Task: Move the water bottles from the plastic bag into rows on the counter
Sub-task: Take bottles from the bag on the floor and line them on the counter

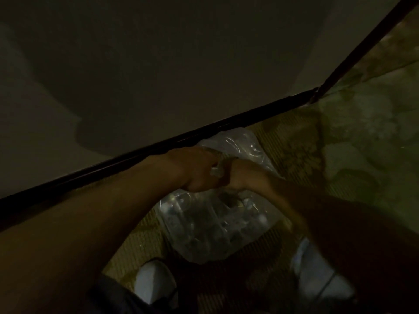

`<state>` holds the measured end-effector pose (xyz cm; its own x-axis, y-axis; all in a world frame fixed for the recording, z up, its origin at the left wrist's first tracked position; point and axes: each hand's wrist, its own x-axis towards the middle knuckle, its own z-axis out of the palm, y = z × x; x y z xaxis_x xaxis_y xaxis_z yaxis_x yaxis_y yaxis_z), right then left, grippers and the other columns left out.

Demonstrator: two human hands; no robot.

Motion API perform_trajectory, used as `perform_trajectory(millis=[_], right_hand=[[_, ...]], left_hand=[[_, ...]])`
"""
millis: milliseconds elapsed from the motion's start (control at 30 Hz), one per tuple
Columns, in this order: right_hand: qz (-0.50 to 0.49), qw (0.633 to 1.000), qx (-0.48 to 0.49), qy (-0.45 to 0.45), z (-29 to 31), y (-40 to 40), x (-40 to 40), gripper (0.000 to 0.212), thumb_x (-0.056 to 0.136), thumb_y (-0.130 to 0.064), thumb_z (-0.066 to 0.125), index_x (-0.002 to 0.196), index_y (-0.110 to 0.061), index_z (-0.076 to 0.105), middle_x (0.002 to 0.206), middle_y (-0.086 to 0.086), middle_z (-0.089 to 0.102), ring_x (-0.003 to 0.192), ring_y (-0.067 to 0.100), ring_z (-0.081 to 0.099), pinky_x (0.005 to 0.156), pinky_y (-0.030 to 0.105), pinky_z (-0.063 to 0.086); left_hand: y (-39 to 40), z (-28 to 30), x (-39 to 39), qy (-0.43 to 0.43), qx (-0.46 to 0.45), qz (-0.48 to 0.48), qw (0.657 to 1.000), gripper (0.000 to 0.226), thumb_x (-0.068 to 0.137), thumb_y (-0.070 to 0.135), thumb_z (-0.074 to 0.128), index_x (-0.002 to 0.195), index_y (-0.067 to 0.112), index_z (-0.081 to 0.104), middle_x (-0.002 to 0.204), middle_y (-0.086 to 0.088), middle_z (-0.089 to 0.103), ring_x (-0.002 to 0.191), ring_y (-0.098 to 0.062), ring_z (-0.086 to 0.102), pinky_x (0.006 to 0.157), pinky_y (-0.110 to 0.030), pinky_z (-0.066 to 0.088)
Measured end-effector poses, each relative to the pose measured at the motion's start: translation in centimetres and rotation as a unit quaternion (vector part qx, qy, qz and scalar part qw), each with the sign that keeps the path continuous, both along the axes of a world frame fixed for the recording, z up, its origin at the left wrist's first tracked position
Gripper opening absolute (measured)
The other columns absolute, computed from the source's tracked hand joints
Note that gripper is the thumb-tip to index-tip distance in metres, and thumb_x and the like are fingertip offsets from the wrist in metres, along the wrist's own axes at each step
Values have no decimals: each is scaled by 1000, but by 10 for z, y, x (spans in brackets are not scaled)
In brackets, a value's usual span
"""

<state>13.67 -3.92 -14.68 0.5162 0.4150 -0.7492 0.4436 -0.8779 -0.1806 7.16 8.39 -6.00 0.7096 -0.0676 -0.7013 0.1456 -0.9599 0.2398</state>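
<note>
Gripping the gathered top of the plastic bag with fingers of left hand and right hand curled on it, the person risks tearing the thin film (the water bottles inside, on the floor, look heavy).

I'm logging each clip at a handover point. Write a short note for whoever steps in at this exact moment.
Left hand and right hand: both meet over the top of the clear plastic bag, fingers curled on bunched plastic at its mouth.
Bag: on the floor by the wall, between the person's shoes, with bottles dimly visible inside.
Done: no bottle is out in this view; the counter is not in view.
Left: open the bag, lift the bottles out, line them up in rows on the counter.
</note>
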Motion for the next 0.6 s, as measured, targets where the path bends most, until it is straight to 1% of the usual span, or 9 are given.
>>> perform_trajectory(millis=[100,167,200,300,400,433,500,567,600], right_hand=[[-49,998,37,-7,12,-14,-5,61,81,-60,57,123,-16,60,112,8,67,97,26,65,84,33,52],[-164,979,88,82,18,-30,-6,69,74,-68,58,127,-23,58,112,5,68,90,21,68,76,34,58],[-236,954,126,134,23,-37,-7,63,78,-63,61,127,-23,56,110,4,67,88,21,68,68,31,58],[-443,831,217,257,39,-47,-18,35,88,-47,63,113,-23,61,100,2,65,76,20,68,56,26,55],[-593,672,290,335,46,-40,-34,33,85,-48,65,104,-20,66,95,6,70,68,24,68,68,31,55],[-621,628,305,357,51,-36,-39,37,86,-47,64,108,-18,65,93,8,70,68,24,67,66,30,53],[-632,556,343,416,57,-30,-51,41,88,-46,61,114,-14,65,90,10,69,65,20,66,56,26,50],[-609,504,387,474,62,-27,-66,39,85,-44,62,107,-13,66,91,8,68,65,16,67,55,24,52],[-589,496,409,490,63,-26,-74,40,80,-44,65,106,-14,65,94,7,66,69,15,67,58,25,53]], left_hand=[[4,-5,-3,5,64,-20,998,49,99,45,46,144,27,43,141,-1,51,125,-22,53,93,-30,42],[8,-9,-6,18,84,-23,996,48,98,47,45,143,30,43,141,-1,51,123,-22,54,93,-33,43],[9,-9,-6,24,86,-23,996,47,98,47,44,142,29,44,140,-1,51,122,-22,54,94,-34,44],[8,-6,-2,27,25,28,999,40,103,46,34,135,30,53,132,3,55,118,-21,55,98,-34,44],[4,-3,6,23,-46,114,992,49,105,47,20,131,29,57,137,-7,55,119,-26,55,98,-35,43],[4,-4,8,13,-64,159,985,54,104,49,18,130,24,58,136,-12,57,116,-29,58,94,-35,44],[2,-9,10,14,-120,268,956,61,101,56,21,115,15,63,115,-17,67,96,-31,64,78,-34,49],[4,-13,10,40,-174,357,917,54,99,60,28,94,17,62,92,-12,67,77,-25,64,70,-32,51],[6,-13,9,57,-191,387,900,49,98,59,33,89,20,60,89,-9,65,74,-23,62,69,-32,51]])
